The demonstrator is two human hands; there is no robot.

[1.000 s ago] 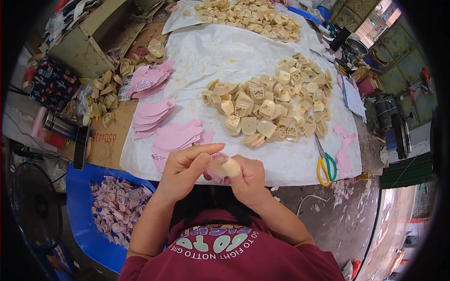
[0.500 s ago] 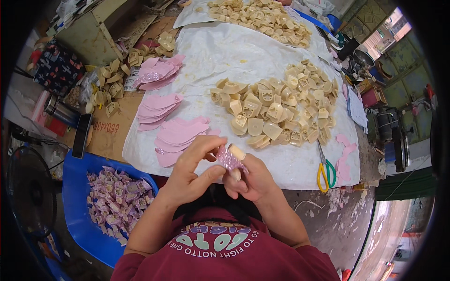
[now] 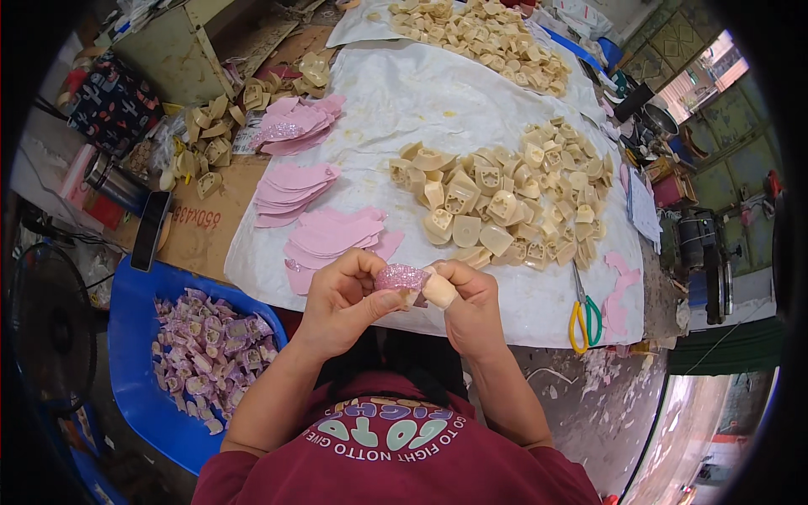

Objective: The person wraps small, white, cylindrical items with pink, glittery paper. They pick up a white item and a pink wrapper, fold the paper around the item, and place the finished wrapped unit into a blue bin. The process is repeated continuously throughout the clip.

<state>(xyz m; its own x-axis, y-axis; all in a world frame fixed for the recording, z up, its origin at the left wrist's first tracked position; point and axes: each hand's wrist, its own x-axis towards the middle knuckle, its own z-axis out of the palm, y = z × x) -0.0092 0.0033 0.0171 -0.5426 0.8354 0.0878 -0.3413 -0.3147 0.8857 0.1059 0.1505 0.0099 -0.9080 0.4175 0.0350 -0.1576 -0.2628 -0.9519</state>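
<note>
Between my hands is a small shoe heel wrapped in pink glitter material (image 3: 401,277), above the table's near edge. My left hand (image 3: 341,299) pinches its left end between thumb and fingers. My right hand (image 3: 473,307) grips the right end, with a pale cover (image 3: 440,290) on a fingertip. The fingers hide part of the heel. Just beyond my left hand lie fanned stacks of pink cut pieces (image 3: 324,236). Beyond my right hand spreads a heap of bare beige plastic heels (image 3: 505,198).
A blue tub (image 3: 126,370) at lower left holds many pink-covered heels (image 3: 206,349). Green-and-yellow-handled scissors (image 3: 585,320) lie at the table's right edge beside pink scraps (image 3: 620,295). A phone (image 3: 150,231) and a flask (image 3: 114,181) are at left; more beige heels (image 3: 488,42) lie farther back.
The glittery piece has turned from slanting to roughly level and now shows as a curved band. My right hand has shifted rightward, its thumb now pressing at the piece's end.
</note>
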